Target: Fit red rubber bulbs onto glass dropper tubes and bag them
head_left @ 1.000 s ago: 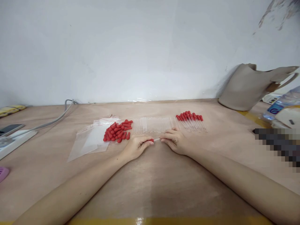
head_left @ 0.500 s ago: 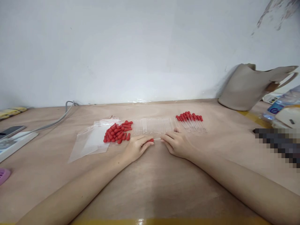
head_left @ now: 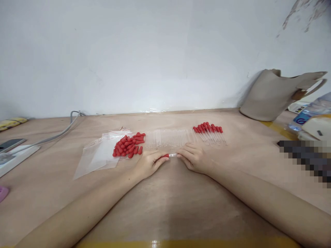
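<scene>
My left hand (head_left: 150,163) pinches a red rubber dropper bulb (head_left: 166,156), most of it covered by the fingers. Facing it, my right hand (head_left: 194,158) grips a clear dropper tube (head_left: 172,155), whose end meets the bulb between my hands. Behind the hands lies a row of clear dropper tubes (head_left: 165,137) side by side. To the left, a pile of loose red bulbs (head_left: 126,146) rests partly on clear zip bags (head_left: 95,158). Several droppers with red bulbs fitted (head_left: 208,128) lie fanned out beyond my right hand.
On the right stand a beige bag-like container (head_left: 269,96) and a plastic bottle (head_left: 312,112), with a blurred-out dark object (head_left: 305,160) nearer. At left are a grey cable (head_left: 59,132), a phone (head_left: 11,144) and a purple item (head_left: 3,193). The wall (head_left: 165,62) closes the back.
Both hands keep their grip on the bulb and tube between them. My right fingers, one raised before, now lie closer together. The whole view has shifted slightly.
</scene>
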`<state>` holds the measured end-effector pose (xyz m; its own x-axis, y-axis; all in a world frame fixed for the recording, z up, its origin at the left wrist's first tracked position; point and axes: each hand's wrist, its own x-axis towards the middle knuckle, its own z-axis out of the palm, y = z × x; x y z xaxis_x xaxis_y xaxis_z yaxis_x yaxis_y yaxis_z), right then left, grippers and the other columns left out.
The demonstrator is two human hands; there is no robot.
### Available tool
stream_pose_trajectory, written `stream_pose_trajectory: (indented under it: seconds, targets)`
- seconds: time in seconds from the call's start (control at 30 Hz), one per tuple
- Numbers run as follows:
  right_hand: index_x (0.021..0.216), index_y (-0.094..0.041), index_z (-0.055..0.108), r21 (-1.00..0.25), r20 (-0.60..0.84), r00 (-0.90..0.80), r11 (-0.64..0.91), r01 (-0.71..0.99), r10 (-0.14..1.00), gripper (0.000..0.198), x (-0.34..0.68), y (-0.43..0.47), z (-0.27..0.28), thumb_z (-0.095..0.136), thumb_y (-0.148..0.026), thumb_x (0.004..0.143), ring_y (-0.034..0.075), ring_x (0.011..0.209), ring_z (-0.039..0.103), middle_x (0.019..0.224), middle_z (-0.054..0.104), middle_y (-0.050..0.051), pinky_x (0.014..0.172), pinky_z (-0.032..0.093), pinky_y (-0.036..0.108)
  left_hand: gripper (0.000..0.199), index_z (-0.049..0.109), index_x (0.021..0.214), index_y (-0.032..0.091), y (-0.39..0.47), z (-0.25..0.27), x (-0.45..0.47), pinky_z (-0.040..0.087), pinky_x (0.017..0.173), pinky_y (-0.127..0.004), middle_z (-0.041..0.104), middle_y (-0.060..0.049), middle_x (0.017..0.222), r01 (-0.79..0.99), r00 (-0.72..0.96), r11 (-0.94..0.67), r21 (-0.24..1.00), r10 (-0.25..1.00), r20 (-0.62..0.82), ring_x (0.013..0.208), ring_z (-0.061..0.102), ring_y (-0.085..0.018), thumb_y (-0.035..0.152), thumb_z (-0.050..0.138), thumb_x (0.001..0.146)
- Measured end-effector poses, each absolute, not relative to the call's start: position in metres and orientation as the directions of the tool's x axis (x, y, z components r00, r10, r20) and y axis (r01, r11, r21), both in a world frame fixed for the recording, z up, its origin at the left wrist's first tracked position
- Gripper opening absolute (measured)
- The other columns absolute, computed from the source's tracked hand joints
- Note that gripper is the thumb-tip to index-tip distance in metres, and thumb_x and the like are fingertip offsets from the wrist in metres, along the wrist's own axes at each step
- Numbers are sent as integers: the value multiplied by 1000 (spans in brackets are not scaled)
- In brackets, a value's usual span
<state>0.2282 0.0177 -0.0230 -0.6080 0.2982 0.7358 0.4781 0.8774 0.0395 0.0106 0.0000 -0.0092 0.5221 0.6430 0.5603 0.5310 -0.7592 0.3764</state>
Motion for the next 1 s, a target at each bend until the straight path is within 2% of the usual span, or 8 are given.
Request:
stream_pose_trajectory:
  seconds: [0.1, 0.3, 0.47, 0.7, 0.87, 1.0]
  targets:
    - [83, -15, 59, 65, 724, -625, 874, 482, 291, 20, 227, 15, -20, 40, -18, 88, 15, 63, 51, 68, 61, 6, 59, 41, 29, 19, 65, 90, 18, 0, -11, 10, 46, 59, -23, 66, -2, 69, 526, 552, -767, 367, 637, 538, 61, 60, -13, 29, 51, 85]
    - [75, -16, 57, 128, 657, -701, 875, 467, 278, 26, 226, 13, -21, 35, -15, 89, 15, 65, 48, 65, 55, 5, 63, 41, 28, 20, 65, 92, 19, 2, -18, 7, 46, 60, -24, 66, -3, 71, 520, 588, -786, 336, 614, 527, 63, 59, -14, 31, 51, 85]
    - [76, -16, 56, 114, 663, -694, 878, 464, 281, 25, 222, 11, -23, 35, -16, 90, 15, 68, 50, 68, 55, 5, 69, 44, 30, 19, 63, 94, 18, 2, -18, 8, 47, 63, -24, 66, -4, 76, 509, 603, -801, 316, 594, 532, 66, 60, -14, 29, 49, 86]
    - [76, -18, 57, 73, 664, -686, 887, 457, 298, 28, 217, 12, -25, 34, -20, 91, 15, 66, 50, 67, 54, 4, 69, 45, 31, 17, 62, 94, 16, 2, -18, 9, 46, 62, -24, 66, -5, 76, 490, 618, -821, 293, 565, 547, 66, 60, -14, 25, 49, 86]
    - [73, -17, 55, 62, 669, -679, 887, 457, 303, 25, 213, 12, -24, 36, -18, 90, 14, 63, 50, 64, 55, 4, 66, 44, 28, 18, 63, 94, 15, 3, -15, 11, 47, 64, -26, 67, -6, 78, 490, 617, -807, 330, 589, 522, 70, 60, -16, 25, 49, 86]
    - [81, -16, 57, -60, 655, -648, 882, 468, 388, 21, 216, 12, -23, 39, -21, 89, 14, 66, 52, 70, 59, 5, 62, 43, 26, 18, 65, 94, 18, 3, -9, 12, 47, 68, -27, 68, -4, 84, 513, 554, -723, 462, 691, 465, 75, 62, -16, 29, 54, 84]
